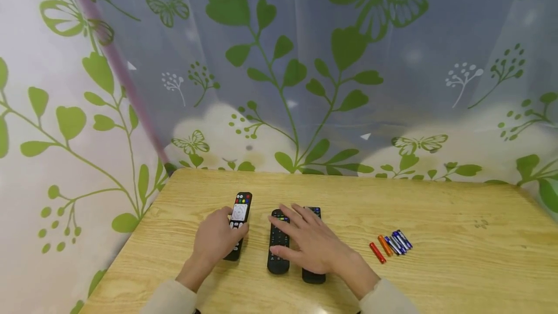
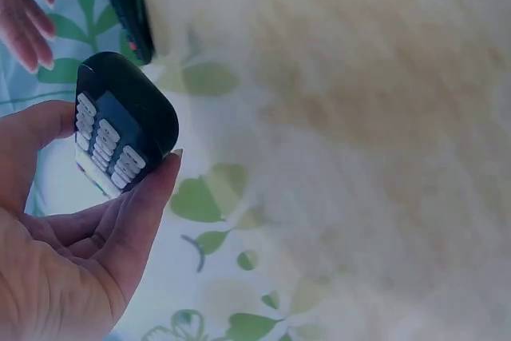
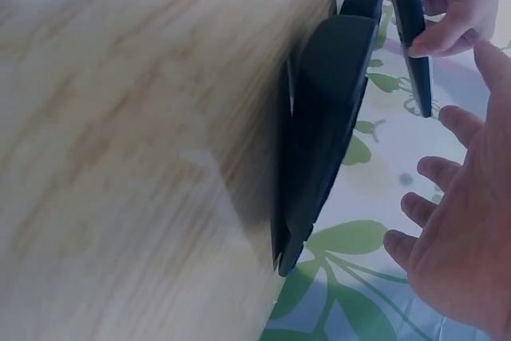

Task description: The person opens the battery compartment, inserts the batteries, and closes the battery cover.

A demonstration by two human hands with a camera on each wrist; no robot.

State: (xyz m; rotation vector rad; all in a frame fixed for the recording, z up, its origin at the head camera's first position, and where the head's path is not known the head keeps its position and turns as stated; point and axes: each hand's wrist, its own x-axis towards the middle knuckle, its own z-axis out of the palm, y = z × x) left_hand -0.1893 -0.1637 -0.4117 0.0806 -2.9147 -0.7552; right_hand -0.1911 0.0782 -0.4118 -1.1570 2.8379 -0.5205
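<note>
My left hand [image 1: 215, 236] grips a black remote control [image 1: 239, 211] by its sides, thumb on one edge and fingers on the other. It has a white pad and coloured buttons, and its rows of pale keys also show in the left wrist view. In the right wrist view, this remote [image 3: 409, 29] is raised off the table. My right hand [image 1: 316, 246] hovers with spread fingers over two more black remotes lying side by side. The middle remote [image 1: 278, 266] is partly covered by the fingers; the right-hand remote [image 1: 314, 277] is largely hidden under the palm.
To the right of the remotes lie a red battery [image 1: 377, 253], an orange battery [image 1: 385, 245] and several blue-and-silver batteries [image 1: 402, 240] in a loose row. The wooden table [image 1: 462, 256] ends at a leaf-patterned curtain [image 1: 305, 86] at the back and left.
</note>
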